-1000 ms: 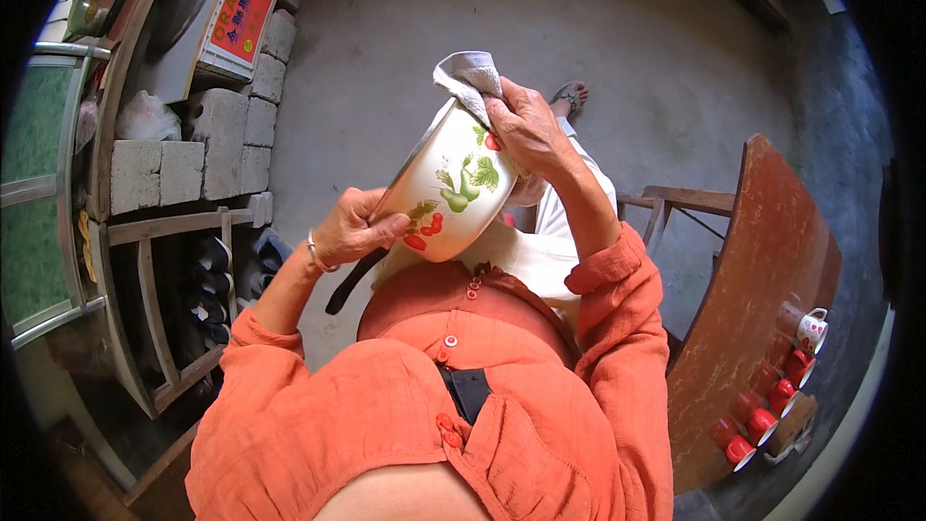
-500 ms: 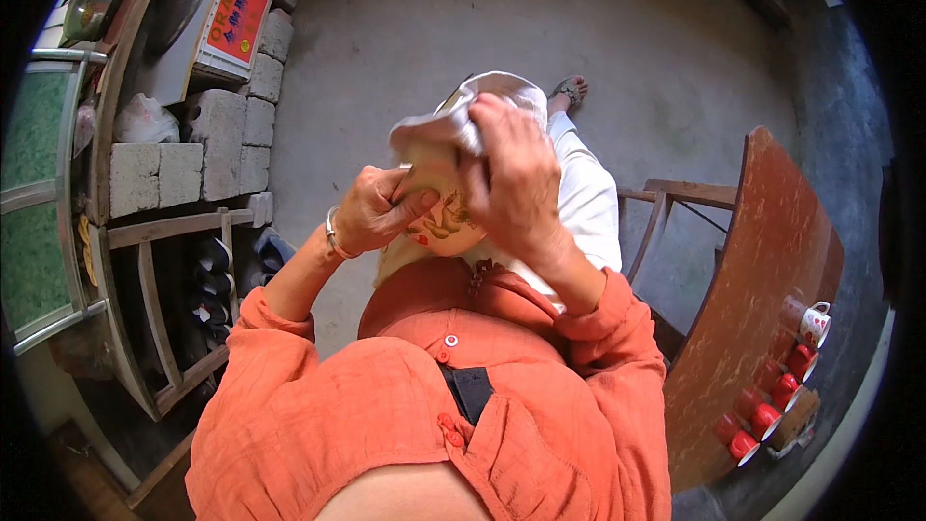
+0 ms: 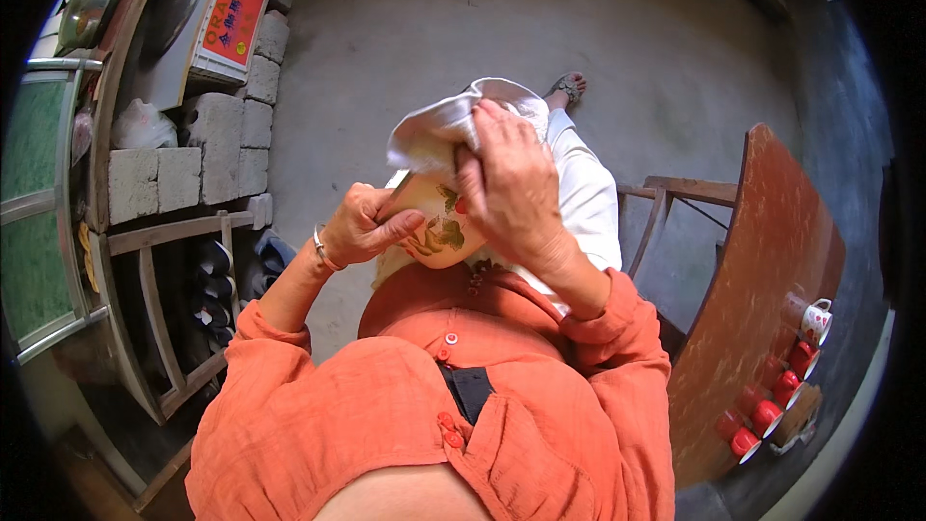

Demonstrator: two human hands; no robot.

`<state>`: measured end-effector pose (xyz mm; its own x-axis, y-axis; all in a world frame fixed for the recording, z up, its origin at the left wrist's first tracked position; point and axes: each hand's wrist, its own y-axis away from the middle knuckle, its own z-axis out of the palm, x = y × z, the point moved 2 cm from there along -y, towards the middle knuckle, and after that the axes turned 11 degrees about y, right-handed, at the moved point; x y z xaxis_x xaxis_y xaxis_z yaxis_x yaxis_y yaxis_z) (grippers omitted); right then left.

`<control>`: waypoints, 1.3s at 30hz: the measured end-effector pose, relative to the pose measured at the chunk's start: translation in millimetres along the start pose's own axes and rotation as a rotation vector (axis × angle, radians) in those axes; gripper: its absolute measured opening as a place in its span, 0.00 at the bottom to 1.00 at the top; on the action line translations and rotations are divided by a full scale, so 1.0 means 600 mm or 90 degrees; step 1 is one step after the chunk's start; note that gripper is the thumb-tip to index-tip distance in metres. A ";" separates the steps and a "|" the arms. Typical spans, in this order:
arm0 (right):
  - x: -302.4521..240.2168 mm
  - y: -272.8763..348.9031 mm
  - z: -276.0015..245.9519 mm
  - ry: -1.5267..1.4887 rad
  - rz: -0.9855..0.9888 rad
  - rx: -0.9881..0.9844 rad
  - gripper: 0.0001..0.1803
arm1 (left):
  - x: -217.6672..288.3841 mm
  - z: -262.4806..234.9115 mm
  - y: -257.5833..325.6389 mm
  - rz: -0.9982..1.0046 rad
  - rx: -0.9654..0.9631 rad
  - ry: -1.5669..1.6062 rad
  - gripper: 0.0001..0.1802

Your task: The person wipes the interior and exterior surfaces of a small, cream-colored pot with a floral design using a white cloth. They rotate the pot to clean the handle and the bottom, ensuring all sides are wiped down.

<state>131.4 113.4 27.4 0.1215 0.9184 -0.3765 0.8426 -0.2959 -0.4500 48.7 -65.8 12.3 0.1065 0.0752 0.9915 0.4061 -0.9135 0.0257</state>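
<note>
In front of my lap, my left hand (image 3: 368, 224) is closed on the side of a cream cup-like vessel (image 3: 446, 232) with green leaves and red printed on it. The thumb lies along its outer wall, while the other fingers are mostly hidden behind it. My right hand (image 3: 516, 188) grips a white cloth (image 3: 424, 140) at the vessel's upper end, the fingers bent over the fabric. Loose cloth spreads out to the left and beyond the fingers. Whether any of it is tucked inside the vessel is hidden.
On the right stands a brown wooden table (image 3: 748, 299) with several red mugs (image 3: 767, 418) and a white patterned mug (image 3: 816, 322) along its far side. To the left are grey blocks (image 3: 220, 140), a box with an orange panel (image 3: 231, 19) and a wooden rack (image 3: 159, 314) with shoes.
The vessel has turned slightly, so more of its leaf print shows. My left hand has shifted a little lower left, and the cloth has spread under my right hand.
</note>
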 end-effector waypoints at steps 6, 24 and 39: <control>0.092 -0.039 0.050 -0.316 0.217 -0.301 0.16 | -0.001 0.001 -0.001 0.025 -0.039 -0.052 0.12; 0.179 0.009 0.117 -0.577 0.382 -0.458 0.21 | 0.008 0.015 0.008 0.047 -0.069 -0.067 0.11; 0.070 -0.018 0.071 -0.362 0.067 0.098 0.15 | -0.028 -0.041 -0.056 -0.146 0.075 0.248 0.21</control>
<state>105.1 144.1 -18.3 -0.1362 0.6099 -0.7807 0.7503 -0.4511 -0.4833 11.0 -46.2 -2.4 -0.3371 0.0937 0.9368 0.4816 -0.8379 0.2571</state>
